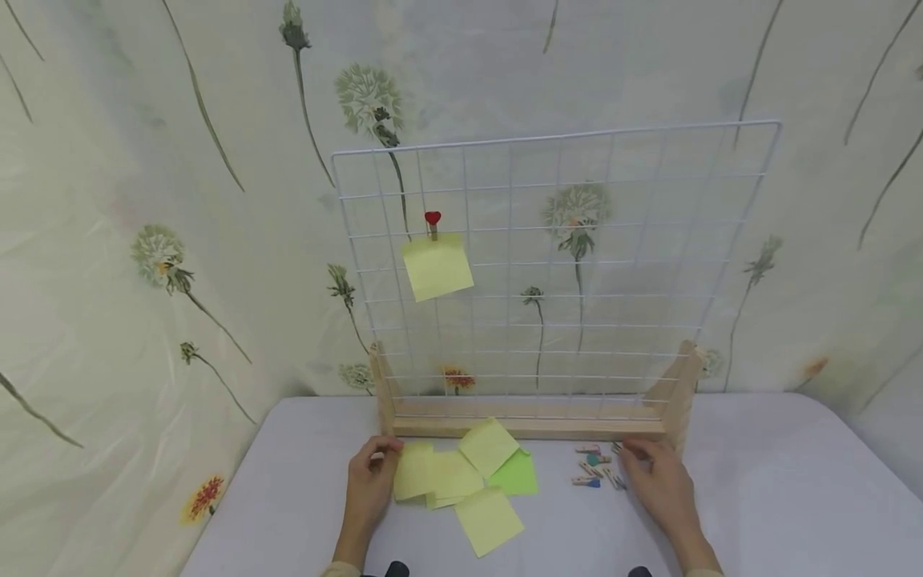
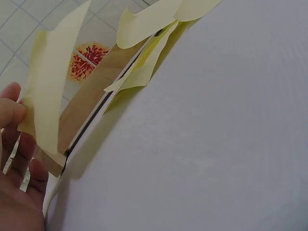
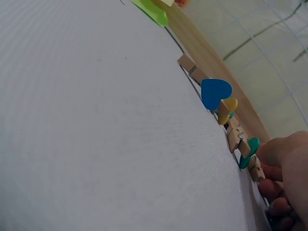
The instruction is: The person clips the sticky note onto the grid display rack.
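My left hand [image 1: 371,473] pinches the near edge of a yellow sticky note [image 2: 50,82], which stands lifted off the table in the left wrist view. More yellow sticky notes [image 1: 490,521] and a green sticky note [image 1: 517,474] lie overlapping beside it. To the right, my right hand [image 1: 658,481] has thumb and finger closed at a small wooden clothespin [image 1: 616,449] at the edge of a little pile. Several mini clothespins with coloured hearts lie there, one with a blue heart [image 3: 215,94]. The right fingertips are partly hidden in the right wrist view.
A white wire grid [image 1: 534,264] stands upright in a wooden base [image 1: 526,429] behind the notes. On its upper left, a red-heart clothespin [image 1: 433,220] holds a yellow note [image 1: 438,271]. A flowered curtain [image 1: 238,264] hangs behind and beside the white table [image 1: 288,513].
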`<state>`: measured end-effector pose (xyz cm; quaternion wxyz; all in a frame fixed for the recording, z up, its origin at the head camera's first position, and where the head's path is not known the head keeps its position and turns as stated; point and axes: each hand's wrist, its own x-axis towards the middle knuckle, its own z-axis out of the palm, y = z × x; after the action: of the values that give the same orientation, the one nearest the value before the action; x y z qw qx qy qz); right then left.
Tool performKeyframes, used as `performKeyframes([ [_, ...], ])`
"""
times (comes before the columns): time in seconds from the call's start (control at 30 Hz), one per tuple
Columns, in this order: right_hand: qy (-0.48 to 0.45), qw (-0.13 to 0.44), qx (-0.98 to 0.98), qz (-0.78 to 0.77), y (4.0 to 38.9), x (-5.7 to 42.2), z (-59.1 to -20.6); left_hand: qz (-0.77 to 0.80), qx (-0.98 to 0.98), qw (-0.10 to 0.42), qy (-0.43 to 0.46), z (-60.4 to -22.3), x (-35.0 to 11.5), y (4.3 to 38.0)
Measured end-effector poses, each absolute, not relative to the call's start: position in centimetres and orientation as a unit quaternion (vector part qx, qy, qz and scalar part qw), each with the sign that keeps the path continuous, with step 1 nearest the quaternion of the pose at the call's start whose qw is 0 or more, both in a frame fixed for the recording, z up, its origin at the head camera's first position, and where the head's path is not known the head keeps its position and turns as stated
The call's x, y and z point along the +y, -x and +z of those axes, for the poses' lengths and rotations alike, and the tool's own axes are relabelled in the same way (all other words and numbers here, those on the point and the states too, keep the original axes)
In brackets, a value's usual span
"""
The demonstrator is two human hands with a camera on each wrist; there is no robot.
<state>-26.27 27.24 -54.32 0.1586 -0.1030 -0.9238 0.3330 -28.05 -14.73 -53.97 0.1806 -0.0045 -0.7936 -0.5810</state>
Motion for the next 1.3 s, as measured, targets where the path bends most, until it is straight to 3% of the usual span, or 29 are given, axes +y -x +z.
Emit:
performKeyframes([
  [0.37,0.104,0.157,-0.921,0.342,26.3,27.0,-54.2,-0.614,-0.77,0.17,-0.013,-53.6,-14.8,28.1],
  [0.73,0.087,0.231,-0.92,0.304,26.6,27.1,-55.5,-0.614,-0.774,0.153,-0.021,-52.2,-14.5,27.3],
  [1.3,0.077,0.182,-0.889,0.413,25.8,27.7,-55.0,-0.62,-0.771,0.148,-0.014,-50.5,-14.1,26.4],
])
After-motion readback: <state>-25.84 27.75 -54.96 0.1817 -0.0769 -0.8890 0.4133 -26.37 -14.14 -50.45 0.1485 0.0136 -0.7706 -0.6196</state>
